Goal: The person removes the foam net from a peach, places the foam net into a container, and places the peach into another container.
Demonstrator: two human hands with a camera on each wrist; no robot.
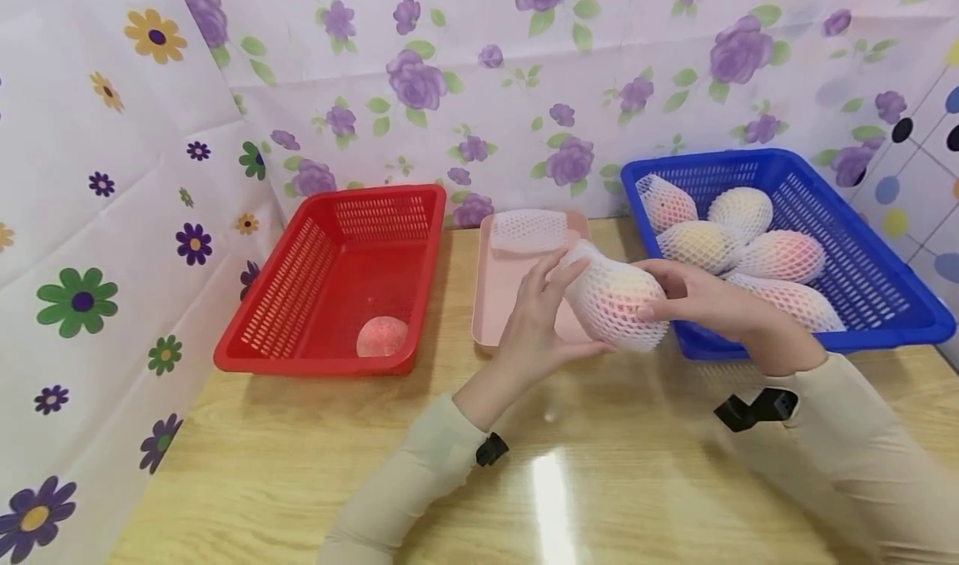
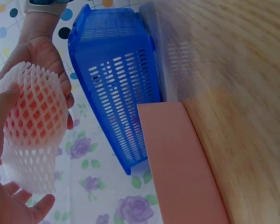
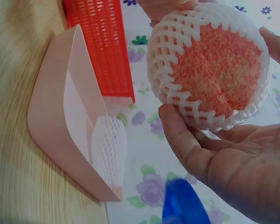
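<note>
Both hands hold a peach (image 1: pixel 620 299) in a white foam net sleeve, up over the front right of the pink tray (image 1: pixel 496 299). My left hand (image 1: pixel 528 328) grips it from the left, thumb along its near side and fingers at the gathered end of the net. From the right, my right hand (image 1: pixel 704 294) holds the rounder end between thumb and fingers. In the right wrist view the net is open at this end, and the bare red-speckled skin (image 3: pixel 217 72) shows. An empty foam net (image 1: pixel 529 230) lies at the back of the tray.
At the left stands a red basket (image 1: pixel 300 365) with one bare peach (image 1: pixel 383 337) in its front right corner. The blue basket (image 1: pixel 891 334) at the right contains several netted peaches (image 1: pixel 781 256). A flowered cloth (image 1: pixel 479 66) hangs behind the wooden table (image 1: pixel 315 457).
</note>
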